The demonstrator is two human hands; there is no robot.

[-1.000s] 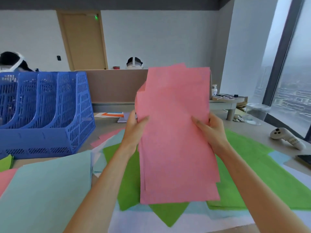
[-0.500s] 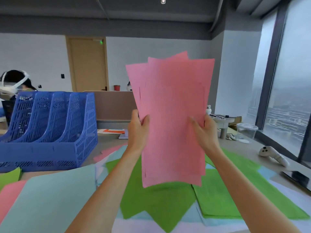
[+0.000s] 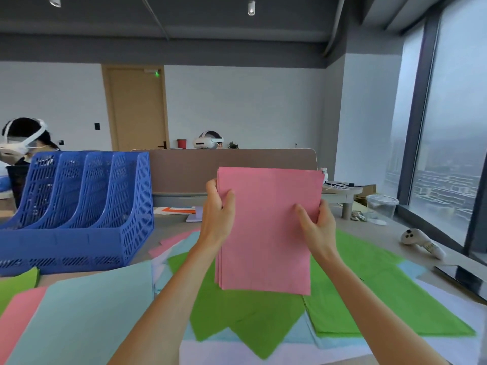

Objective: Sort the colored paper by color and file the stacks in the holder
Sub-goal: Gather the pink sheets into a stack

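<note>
Stack [image 3: 266, 233] between left hand [image 3: 218, 222], right hand [image 3: 319, 227]

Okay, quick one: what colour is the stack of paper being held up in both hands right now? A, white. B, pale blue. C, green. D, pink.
D: the pink stack stands upright, held at its sides in the grip of the left hand and the right hand, in front of the green sheets lying below it.
</note>
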